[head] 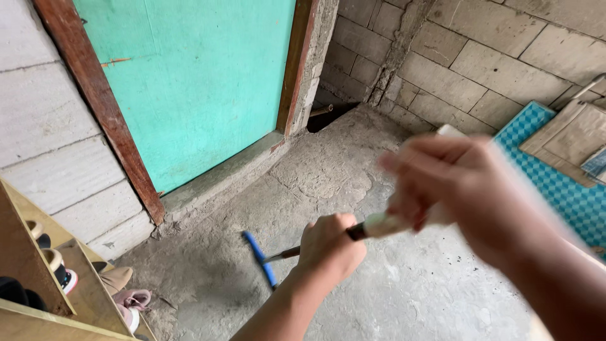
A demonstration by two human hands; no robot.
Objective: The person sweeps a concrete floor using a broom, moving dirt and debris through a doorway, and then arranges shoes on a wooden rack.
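Observation:
My left hand [329, 247] is closed around the middle of a long thin tool [377, 225]. The tool has a pale handle, a dark collar and a thin shaft that ends in a blue crosspiece [261, 257] down at the concrete floor [391, 297]. My right hand [451, 183] is blurred with motion and grips the pale handle higher up, close to the camera. Both hands sit in the right half of the head view, above the rough floor in front of a turquoise door [196, 76].
A brown wooden frame [101, 107] borders the door, set in grey block walls [467, 57]. A wooden shoe rack [38, 278] with several shoes stands at lower left. A blue checkered mat [555, 183] and cardboard sheets [571, 136] lie at right. A dark hole [328, 117] opens in the far corner.

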